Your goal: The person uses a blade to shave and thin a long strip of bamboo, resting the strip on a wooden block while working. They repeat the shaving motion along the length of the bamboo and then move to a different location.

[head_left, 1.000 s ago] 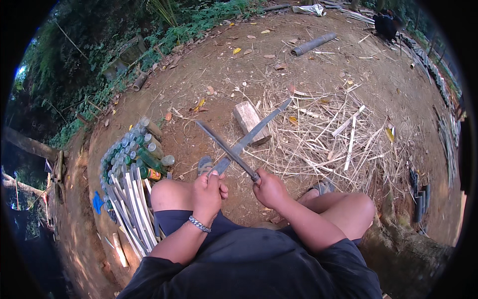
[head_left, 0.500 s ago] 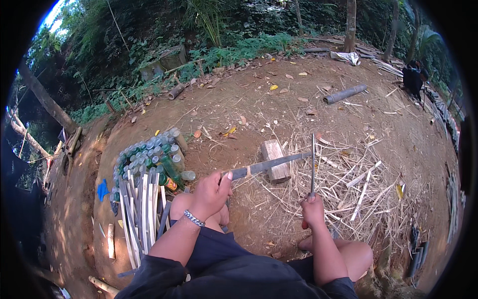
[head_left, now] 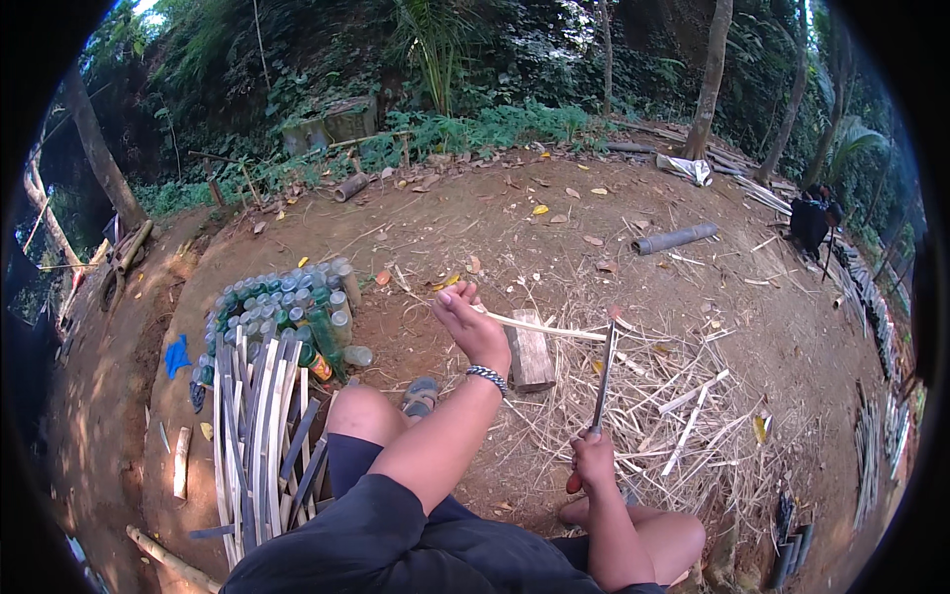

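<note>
My left hand [head_left: 477, 329], with a chain bracelet at its wrist, is closed on one end of a bamboo strip [head_left: 554, 326]. The strip reaches rightward over a wooden block [head_left: 532, 358] on the ground, its narrow pale edge showing. In my right hand [head_left: 594, 458] is a long knife [head_left: 603, 391], gripped by its reddish-brown handle, blade pointing up and away. Near the blade's upper part, the strip's far end meets or crosses it; whether they touch is hard to tell. Thin bamboo shavings [head_left: 643, 396] litter the ground beyond and right of the knife.
Bundled bamboo strips [head_left: 259, 436] lean at my left, beside many glass bottles [head_left: 287, 312]. A blue cloth [head_left: 177, 355] lies farther left. Ahead right is a bamboo tube [head_left: 675, 239]; another person [head_left: 813, 220] is at the far right. Trees and plants line the back.
My left hand has risen and moved away from me, turning the strip from its broad dark face to its pale edge. The knife has shifted slightly left and tilts more.
</note>
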{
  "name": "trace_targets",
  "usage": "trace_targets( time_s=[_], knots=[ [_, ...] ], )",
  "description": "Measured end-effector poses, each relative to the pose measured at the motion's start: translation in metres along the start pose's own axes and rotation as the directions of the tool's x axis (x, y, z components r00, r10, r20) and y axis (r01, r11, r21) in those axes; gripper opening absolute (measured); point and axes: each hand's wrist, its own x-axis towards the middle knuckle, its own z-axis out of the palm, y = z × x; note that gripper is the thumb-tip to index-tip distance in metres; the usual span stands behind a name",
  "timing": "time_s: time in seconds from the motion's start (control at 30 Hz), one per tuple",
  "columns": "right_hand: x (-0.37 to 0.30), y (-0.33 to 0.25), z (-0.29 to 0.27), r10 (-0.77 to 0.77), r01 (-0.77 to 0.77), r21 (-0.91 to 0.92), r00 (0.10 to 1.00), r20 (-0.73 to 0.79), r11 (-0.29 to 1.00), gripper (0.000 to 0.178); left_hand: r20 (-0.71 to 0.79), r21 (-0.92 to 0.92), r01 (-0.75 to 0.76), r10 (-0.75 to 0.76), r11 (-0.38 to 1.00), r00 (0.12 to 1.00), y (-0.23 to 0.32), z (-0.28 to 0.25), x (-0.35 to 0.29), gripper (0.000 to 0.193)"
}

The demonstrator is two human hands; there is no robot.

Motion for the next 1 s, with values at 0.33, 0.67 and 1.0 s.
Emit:
trace_targets(
  time_s=[0.33, 0.67, 1.0],
  knots=[
    [0.0, 0.011, -0.015, 0.021, -0.02, 0.064, 1.0, -0.017, 0.998, 0.02, 0.372, -0.312, -0.061, 0.181, 0.948, 0.91, 0.061, 0.016, 0.027, 0.041],
    [0.011, 0.024, -0.01, 0.1, -0.094, 0.147, 0.995, -0.03, 0.985, 0.014, 0.607, -0.362, -0.091, 0.309, 0.928, 0.732, 0.271, 0.012, 0.142, 0.04],
    [0.008, 0.03, 0.0, 0.035, -0.035, -0.029, 0.999, -0.002, 0.999, 0.013, 0.638, -0.318, -0.144, 0.324, 0.937, 0.699, 0.232, 0.002, 0.147, 0.046]
  ],
)
